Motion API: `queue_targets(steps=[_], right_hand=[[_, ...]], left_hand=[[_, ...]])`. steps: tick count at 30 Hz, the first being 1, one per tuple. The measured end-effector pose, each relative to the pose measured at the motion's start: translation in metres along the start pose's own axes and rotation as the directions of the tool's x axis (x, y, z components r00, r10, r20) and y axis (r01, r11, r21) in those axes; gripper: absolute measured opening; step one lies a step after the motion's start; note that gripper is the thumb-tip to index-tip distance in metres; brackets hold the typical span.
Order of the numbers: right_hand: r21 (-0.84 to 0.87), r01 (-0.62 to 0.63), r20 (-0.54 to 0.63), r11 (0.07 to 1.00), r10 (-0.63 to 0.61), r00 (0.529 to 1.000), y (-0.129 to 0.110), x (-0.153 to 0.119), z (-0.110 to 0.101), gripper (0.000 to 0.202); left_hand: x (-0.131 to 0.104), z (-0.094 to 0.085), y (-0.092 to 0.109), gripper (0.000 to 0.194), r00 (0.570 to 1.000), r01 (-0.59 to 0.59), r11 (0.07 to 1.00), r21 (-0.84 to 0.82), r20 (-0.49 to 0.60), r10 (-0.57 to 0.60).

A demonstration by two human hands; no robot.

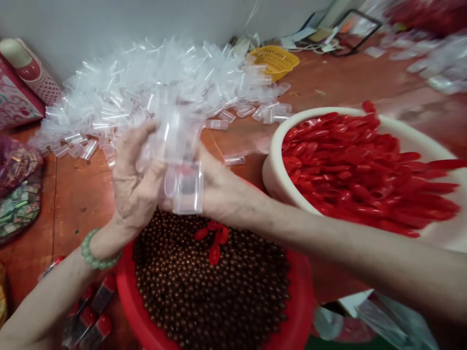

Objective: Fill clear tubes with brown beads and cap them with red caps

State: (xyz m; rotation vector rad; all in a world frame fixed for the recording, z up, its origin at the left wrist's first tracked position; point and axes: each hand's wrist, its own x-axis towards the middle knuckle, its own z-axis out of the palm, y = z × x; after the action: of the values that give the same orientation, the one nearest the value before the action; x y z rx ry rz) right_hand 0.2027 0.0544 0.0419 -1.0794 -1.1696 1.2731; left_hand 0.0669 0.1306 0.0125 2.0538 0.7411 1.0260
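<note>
Above a red basin (126,287) full of small shiny brown balls (204,296), both my hands are together at a bunch of clear plastic containers (188,187). My left hand (136,180), with a green bead bracelet (93,250) at the wrist, curls round them from the left, thumb against them. From the other side my right hand (215,184) grips the bunch; its fingers are largely hidden behind the clear plastic. Motion blurs the upper containers. A few red plastic pieces (215,240) lie on the balls below.
A big heap of clear containers (160,78) lies along the wall, beside a yellow basket (277,61). To the right, a white tub (275,165) holds red plastic pieces (350,170). Red-capped filled containers (89,316) lie lower left. A pink thermos (32,68) stands far left.
</note>
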Motion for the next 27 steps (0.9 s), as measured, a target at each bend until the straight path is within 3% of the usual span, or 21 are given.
queue_targets(steps=[3,5,7,10,12,14,16,18,20,23,27], right_hand=[[0.061,-0.155,0.049,0.986,0.152,0.987,0.022,-0.029,0.008,0.081],[0.057,-0.184,0.068,0.981,0.18,0.981,0.039,-0.038,0.007,0.087],[-0.031,-0.193,0.108,0.981,0.195,0.975,0.05,-0.043,0.003,0.088],[-0.332,-0.135,0.206,0.934,0.211,0.956,0.053,-0.045,-0.004,0.078],[-0.598,-0.061,0.246,0.799,0.256,0.935,0.049,-0.045,-0.008,0.069],[-0.819,0.026,0.258,0.573,0.329,0.909,0.043,-0.044,-0.011,0.053],[-0.926,0.155,0.286,0.345,0.37,0.884,0.038,-0.038,-0.014,0.036],[-0.945,0.265,0.319,0.192,0.361,0.876,0.038,-0.029,-0.02,0.033],[-0.936,0.326,0.351,0.131,0.344,0.871,0.042,-0.02,-0.029,0.041],[-0.925,0.351,0.381,0.147,0.352,0.855,0.054,-0.015,-0.041,0.061],[-0.963,0.228,0.265,0.142,0.364,0.893,0.062,-0.032,-0.047,0.049]], left_hand=[[-0.03,0.003,0.008,0.035,0.998,0.055,0.998,0.023,0.015,-0.056],[-0.04,0.004,0.005,0.034,0.993,0.063,0.995,0.072,0.097,-0.07],[-0.046,0.004,0.001,0.034,0.985,0.033,0.991,0.126,0.164,-0.054],[-0.049,-0.001,-0.003,0.034,0.967,-0.065,0.98,0.189,0.252,0.015],[-0.052,-0.004,-0.005,0.032,0.941,-0.14,0.965,0.22,0.333,0.061],[-0.054,-0.007,-0.008,0.029,0.905,-0.192,0.949,0.251,0.419,0.072],[-0.055,-0.008,-0.011,0.027,0.881,-0.214,0.936,0.279,0.468,0.062],[-0.055,-0.007,-0.013,0.027,0.877,-0.22,0.93,0.294,0.477,0.057],[-0.055,-0.005,-0.014,0.026,0.875,-0.221,0.928,0.301,0.481,0.053],[-0.053,-0.002,-0.013,0.024,0.853,-0.224,0.905,0.361,0.522,0.003],[-0.051,0.001,-0.012,0.025,0.832,-0.234,0.868,0.438,0.553,-0.054]])
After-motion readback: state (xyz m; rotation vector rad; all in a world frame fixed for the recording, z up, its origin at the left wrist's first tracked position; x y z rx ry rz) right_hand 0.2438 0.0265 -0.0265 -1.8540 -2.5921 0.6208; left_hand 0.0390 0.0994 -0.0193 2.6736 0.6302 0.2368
